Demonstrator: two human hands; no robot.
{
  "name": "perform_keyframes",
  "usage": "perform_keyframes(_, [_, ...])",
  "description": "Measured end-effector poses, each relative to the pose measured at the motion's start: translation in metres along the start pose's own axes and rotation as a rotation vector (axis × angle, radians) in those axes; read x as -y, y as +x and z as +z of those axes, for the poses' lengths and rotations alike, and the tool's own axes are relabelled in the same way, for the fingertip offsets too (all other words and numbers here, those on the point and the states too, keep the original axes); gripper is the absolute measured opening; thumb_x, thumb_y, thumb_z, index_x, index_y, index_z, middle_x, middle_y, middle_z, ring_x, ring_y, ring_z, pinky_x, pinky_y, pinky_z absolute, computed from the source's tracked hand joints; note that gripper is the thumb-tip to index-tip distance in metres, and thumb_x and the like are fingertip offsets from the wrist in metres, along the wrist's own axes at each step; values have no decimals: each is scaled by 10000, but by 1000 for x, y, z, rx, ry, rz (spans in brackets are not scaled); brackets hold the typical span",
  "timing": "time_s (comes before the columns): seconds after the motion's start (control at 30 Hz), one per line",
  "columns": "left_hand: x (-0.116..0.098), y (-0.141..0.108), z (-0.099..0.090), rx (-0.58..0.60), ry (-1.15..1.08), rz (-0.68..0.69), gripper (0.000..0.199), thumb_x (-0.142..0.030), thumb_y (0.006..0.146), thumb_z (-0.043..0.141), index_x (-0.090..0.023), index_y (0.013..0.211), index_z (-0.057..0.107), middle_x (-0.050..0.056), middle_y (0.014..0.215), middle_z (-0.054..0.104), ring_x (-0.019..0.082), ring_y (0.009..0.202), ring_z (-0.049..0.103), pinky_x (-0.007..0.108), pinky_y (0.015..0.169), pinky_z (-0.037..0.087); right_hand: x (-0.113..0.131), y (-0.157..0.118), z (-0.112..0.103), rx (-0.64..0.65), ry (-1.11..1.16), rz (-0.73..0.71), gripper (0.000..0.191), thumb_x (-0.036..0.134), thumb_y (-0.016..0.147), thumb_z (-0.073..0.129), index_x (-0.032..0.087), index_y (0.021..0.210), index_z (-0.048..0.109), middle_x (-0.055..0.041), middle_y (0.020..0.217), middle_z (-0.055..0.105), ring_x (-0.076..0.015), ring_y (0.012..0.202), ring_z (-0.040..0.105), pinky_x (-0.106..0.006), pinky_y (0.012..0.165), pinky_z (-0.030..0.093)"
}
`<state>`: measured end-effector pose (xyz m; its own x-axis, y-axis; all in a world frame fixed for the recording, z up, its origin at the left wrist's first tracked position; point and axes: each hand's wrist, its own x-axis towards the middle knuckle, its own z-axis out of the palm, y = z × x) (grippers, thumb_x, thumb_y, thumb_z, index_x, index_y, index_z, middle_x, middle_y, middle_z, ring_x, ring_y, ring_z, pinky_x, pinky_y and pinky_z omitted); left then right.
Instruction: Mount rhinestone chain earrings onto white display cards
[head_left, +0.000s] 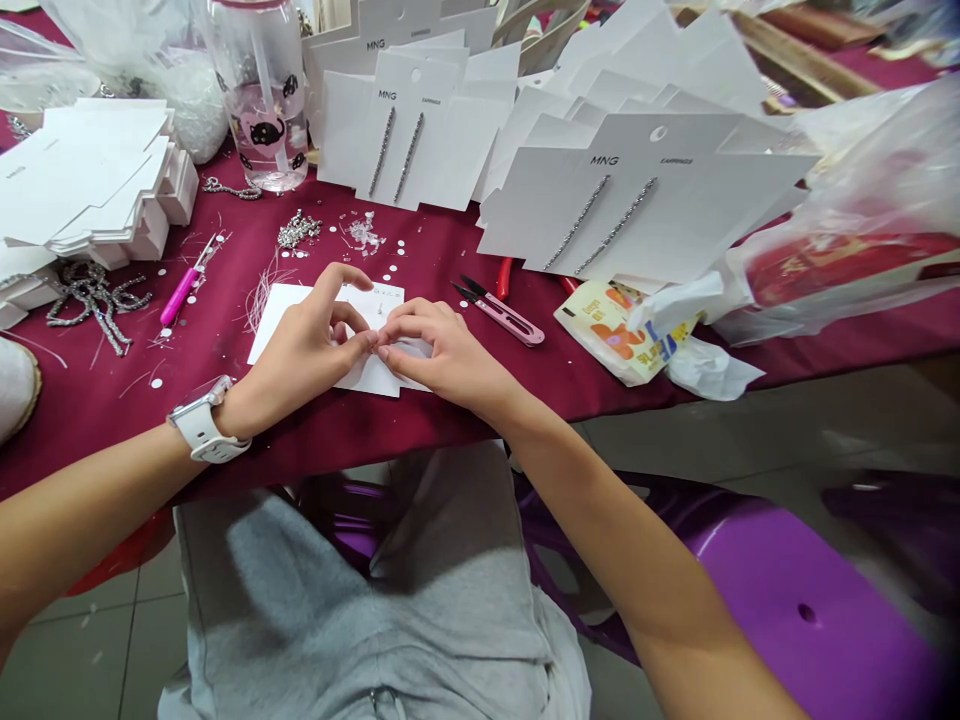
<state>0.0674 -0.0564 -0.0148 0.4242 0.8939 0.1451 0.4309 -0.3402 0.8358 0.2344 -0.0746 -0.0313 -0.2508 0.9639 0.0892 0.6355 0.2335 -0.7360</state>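
Note:
Thumb and fingertips of my left hand (315,335) meet those of my right hand (442,350) in a pinch over a white earring card (281,310). Whatever sits between the fingertips is too small to make out. The card lies on the maroon cloth, partly covered by both hands. Just behind it are a small heap of silver findings (298,230) and some clear plastic earring stoppers (364,232). Pink thread snips (501,312) rest to the right of my right hand. To the left lies a pink seam ripper (184,290).
Finished earring cards (510,200) stand upright at the back. A stack of white cards (90,180) and silver rhinestone chain (97,295) sit on the left. A clear tumbler (262,100) stands behind. A snack wrapper (615,335) and plastic bag (847,240) lie right.

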Motion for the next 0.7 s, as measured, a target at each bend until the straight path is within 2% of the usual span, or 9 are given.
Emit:
perform_keyframes(0.1, [3, 1, 0, 22, -48, -27, 327, -199, 746, 598, -191, 1031, 439, -50, 685, 608, 52, 486, 437, 204, 467, 314, 1, 0, 0, 19, -9, 22, 54, 248, 779, 587, 229, 788, 637, -7, 996, 599, -205, 1037, 479, -418, 958, 303])
perform_keyframes(0.23, [7, 3, 0, 43, -107, -61, 331, -231, 751, 595, -179, 1033, 429, -42, 690, 609, 56, 520, 464, 192, 475, 316, 2, 0, 1, -16, -27, 33, 49, 235, 774, 598, 227, 793, 642, -12, 988, 601, -200, 1016, 488, -404, 944, 318])
perform_keyframes(0.43, [5, 3, -1, 55, -113, -88, 328, -238, 748, 593, -178, 1033, 441, -41, 696, 614, 54, 510, 464, 194, 469, 307, 3, 1, 1, -34, -39, 30, 38, 238, 772, 611, 217, 789, 638, -21, 980, 599, -193, 996, 506, -384, 924, 340])
perform_keyframes(0.7, [7, 3, -1, 67, -110, -80, 329, -251, 751, 586, -177, 1033, 435, -29, 720, 637, 77, 584, 522, 210, 529, 355, 2, 2, 0, -16, -18, 35, 46, 256, 776, 628, 218, 783, 654, -24, 982, 602, -202, 1016, 500, -392, 934, 340])
